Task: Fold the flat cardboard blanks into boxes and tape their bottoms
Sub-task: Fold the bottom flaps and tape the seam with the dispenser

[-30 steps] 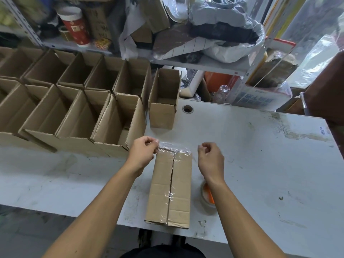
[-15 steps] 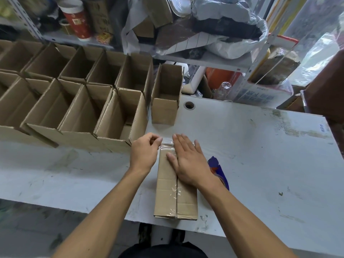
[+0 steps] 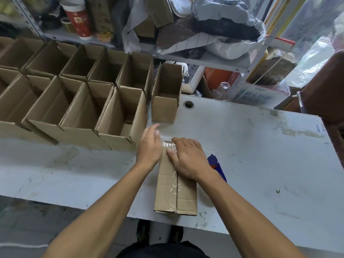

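A cardboard box (image 3: 176,194) lies bottom-up on the white table (image 3: 260,155), with clear tape running along its centre seam. My right hand (image 3: 188,157) presses flat on the far half of that taped bottom, fingers straight. My left hand (image 3: 149,146) sits against the box's far left edge with fingers extended and blurred; crinkled clear tape (image 3: 168,146) shows between the two hands. A blue and orange tape dispenser (image 3: 216,168) peeks out beside my right wrist, mostly hidden by the arm.
Several finished open boxes (image 3: 119,112) stand in two rows at the table's left and back. One more upright box (image 3: 166,95) stands just behind my hands. A cable hole (image 3: 188,104) lies in the tabletop. Cluttered shelves (image 3: 186,34) rise behind.
My right hand went from pinching the tape end to pressing flat on the box. My left hand released its pinch on the tape and opened. The view shifted nearer to the box.
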